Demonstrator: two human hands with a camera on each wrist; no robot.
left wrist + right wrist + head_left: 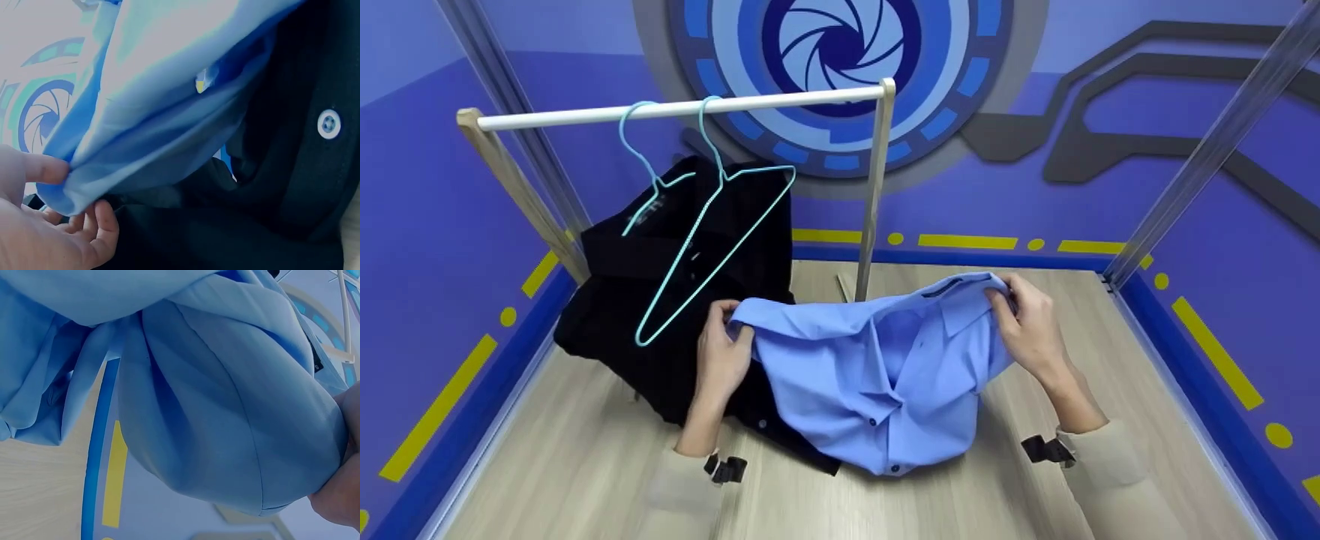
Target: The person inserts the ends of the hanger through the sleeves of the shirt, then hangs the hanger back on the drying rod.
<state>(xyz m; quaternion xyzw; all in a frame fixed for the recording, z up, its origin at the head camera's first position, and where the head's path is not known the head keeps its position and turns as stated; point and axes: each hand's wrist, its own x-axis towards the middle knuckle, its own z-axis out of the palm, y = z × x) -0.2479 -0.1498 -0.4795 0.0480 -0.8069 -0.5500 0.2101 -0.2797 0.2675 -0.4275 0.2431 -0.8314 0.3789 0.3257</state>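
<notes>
Blue shirt (825,367), smooth and softly creased, is held sagging over the wood-grained desk (1117,360), its upper edge pinched at opposite ends by the left hand (724,351) and right hand (1033,328), well apart.

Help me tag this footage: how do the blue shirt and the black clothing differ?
The left hand and right hand hold the blue shirt; neither holds the black clothing. The blue shirt shows dark buttons; the black clothing shows a pale button. Both are fabric with buttons.
</notes>
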